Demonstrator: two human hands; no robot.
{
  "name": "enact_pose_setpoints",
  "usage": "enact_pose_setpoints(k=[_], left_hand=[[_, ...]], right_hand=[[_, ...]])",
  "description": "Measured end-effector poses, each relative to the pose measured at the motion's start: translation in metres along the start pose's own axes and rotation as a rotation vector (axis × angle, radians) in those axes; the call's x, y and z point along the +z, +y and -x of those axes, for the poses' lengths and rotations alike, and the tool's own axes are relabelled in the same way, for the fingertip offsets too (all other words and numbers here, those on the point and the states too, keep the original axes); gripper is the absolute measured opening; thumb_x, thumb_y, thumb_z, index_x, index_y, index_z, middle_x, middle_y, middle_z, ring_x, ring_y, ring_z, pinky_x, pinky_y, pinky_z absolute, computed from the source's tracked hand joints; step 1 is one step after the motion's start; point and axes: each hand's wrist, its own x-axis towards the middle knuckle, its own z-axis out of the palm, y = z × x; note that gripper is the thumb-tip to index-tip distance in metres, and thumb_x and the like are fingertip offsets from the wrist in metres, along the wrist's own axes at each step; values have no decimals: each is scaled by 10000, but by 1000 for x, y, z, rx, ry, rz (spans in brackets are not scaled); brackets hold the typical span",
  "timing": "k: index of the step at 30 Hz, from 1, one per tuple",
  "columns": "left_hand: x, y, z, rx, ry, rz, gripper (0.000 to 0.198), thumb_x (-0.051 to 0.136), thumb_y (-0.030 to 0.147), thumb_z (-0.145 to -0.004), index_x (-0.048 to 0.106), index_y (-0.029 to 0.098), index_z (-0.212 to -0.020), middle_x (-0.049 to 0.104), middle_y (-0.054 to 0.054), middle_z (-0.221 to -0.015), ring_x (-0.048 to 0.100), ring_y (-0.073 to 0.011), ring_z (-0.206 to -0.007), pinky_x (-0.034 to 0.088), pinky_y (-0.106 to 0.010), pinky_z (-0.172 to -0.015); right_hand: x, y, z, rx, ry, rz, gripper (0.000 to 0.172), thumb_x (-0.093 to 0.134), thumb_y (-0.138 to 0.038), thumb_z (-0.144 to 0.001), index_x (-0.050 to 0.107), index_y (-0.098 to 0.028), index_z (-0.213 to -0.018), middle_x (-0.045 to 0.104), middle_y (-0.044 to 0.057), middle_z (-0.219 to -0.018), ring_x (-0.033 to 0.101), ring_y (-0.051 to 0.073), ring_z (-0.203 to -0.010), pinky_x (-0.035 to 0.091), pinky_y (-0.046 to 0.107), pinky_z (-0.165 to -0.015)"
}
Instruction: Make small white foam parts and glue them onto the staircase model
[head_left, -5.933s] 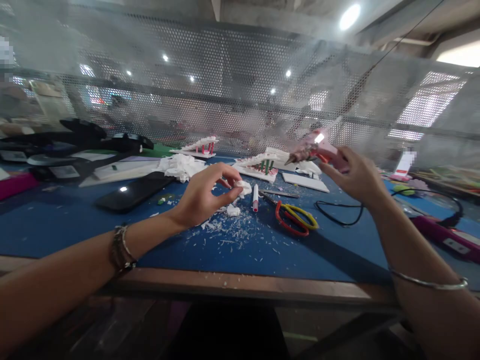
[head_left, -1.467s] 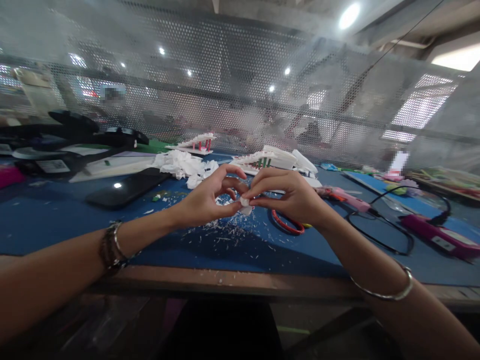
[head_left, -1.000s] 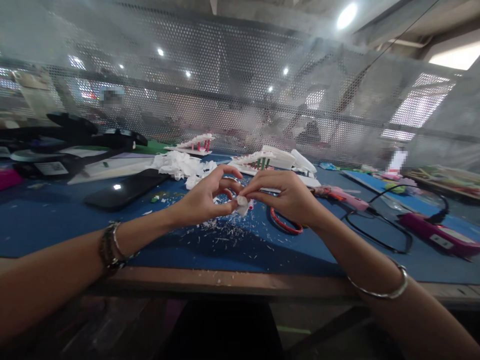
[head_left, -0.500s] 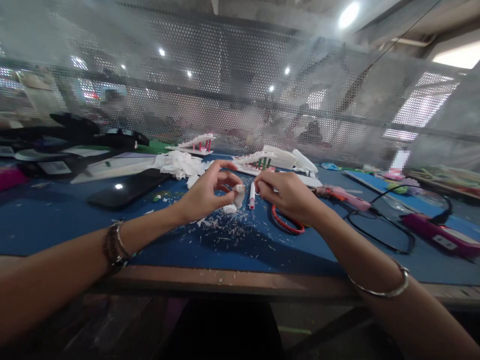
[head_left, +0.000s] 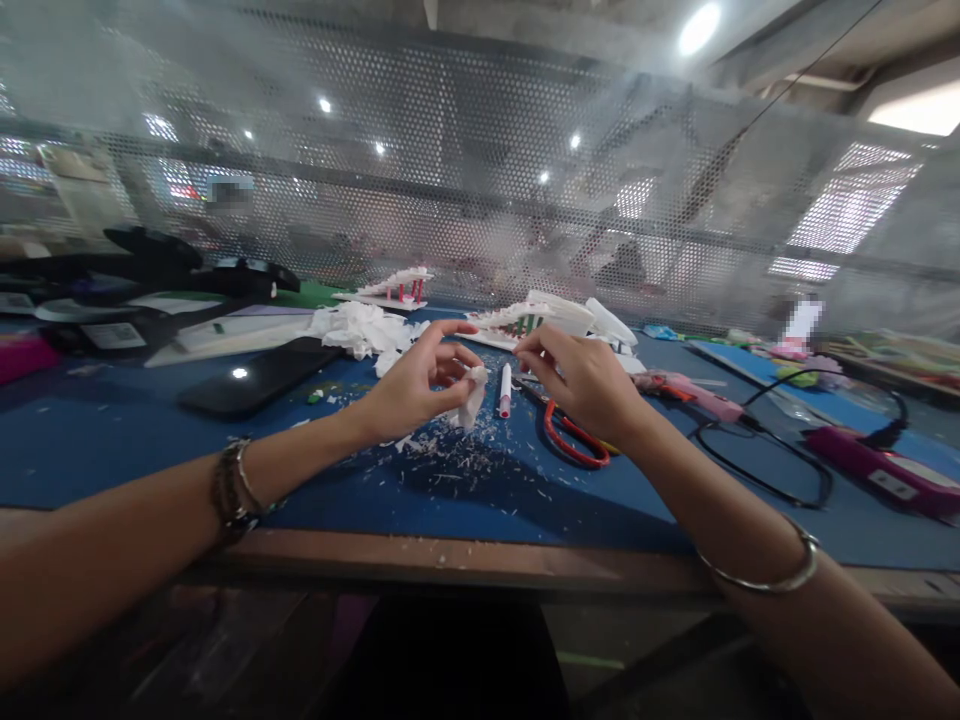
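My left hand [head_left: 411, 385] pinches a small crumpled white tissue piece [head_left: 472, 393] between thumb and fingers, just above the blue mat [head_left: 112, 440]. My right hand [head_left: 585, 380] hovers to its right with fingertips pinched together; nothing I can make out shows in them. A white marker with a red tip [head_left: 505, 390] lies on the mat between the two hands. Red and yellow scissors [head_left: 571, 444] lie below my right hand. White shreds [head_left: 457, 465] are scattered on the mat under the hands.
A pile of white tissue [head_left: 360, 328], a black phone [head_left: 251, 377], small white models on coloured pillars [head_left: 525, 320] and a pink glue gun [head_left: 694, 395] with black cable [head_left: 757, 470] lie on the mat. A perforated metal screen [head_left: 480, 200] stands behind. The wooden table edge [head_left: 480, 565] runs in front.
The hands were together on the tissue piece; now my right hand has let go and drawn away to the right and up. The left hand keeps the piece.
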Motion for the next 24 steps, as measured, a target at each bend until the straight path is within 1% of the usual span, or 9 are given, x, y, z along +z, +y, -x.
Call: enact_pose_setpoints(k=[4,8,10,12,13,14,16,20,24], left_hand=[[1,0,0,4,-14,2,446,547,206,-704,303,148,-1072,509,-7,-802,516,-101,-671,426,-229,-599],[0,-1,0,12,-31,35,469,546,191,-704,295,146,-1098,514,-9,-806,522,-103,-685,421,-218,-592],[-1,-1,1,15,-47,56,487,548,183,-702,290,149,-1115,526,-17,-819,530,-111,-706,423,-218,-600],[-2,-1,1,7,-64,69,500,546,185,-707,284,152,-1132,543,-27,-839,538,-119,-722,425,-219,-605],[-2,-1,2,0,-73,72,507,541,191,-713,277,150,-1144,553,-35,-851,543,-122,-725,425,-219,-604],[-2,0,2,-8,-85,73,516,536,199,-722,267,147,-1159,563,-43,-861,548,-127,-731,425,-220,-606],[-2,0,3,-17,-115,78,543,525,207,-739,240,137,-1195,578,-58,-872,557,-135,-745,424,-221,-613],[-1,0,4,-20,-153,129,586,530,175,-737,221,126,-1233,590,-59,-863,562,-128,-748,415,-205,-620],[0,2,4,-88,-118,208,602,548,155,-711,251,128,-1234,609,-52,-842,570,-120,-698,401,-197,-587]], right_hand=[[-1,-2,0,-1,-31,24,281,279,-233,-841,494,-153,-678,528,35,-562,426,102,-491,294,248,-503],[1,0,0,23,-50,-35,325,335,-305,-836,428,-167,-557,498,26,-506,421,99,-480,292,259,-507],[4,-1,0,44,-48,-237,288,389,-324,-825,449,-163,-594,499,10,-534,436,88,-490,310,243,-505],[8,-4,1,53,-66,-545,193,454,-338,-801,494,-154,-757,521,1,-647,451,68,-500,335,217,-491],[10,-6,2,50,-81,-669,202,500,-340,-777,497,-153,-850,523,1,-712,452,58,-506,347,207,-488],[13,-8,2,39,-95,-742,256,546,-337,-748,496,-154,-920,517,2,-757,450,52,-516,358,203,-493],[17,-13,3,-1,-86,-737,287,613,-310,-701,537,-155,-931,494,-9,-748,433,53,-545,364,203,-519],[21,-17,2,-13,-1,-646,131,586,-252,-738,628,-157,-818,464,-28,-637,406,59,-557,335,204,-523],[20,-16,2,30,-46,-680,172,563,-257,-759,651,-159,-870,478,-16,-650,417,56,-542,332,210,-506]])
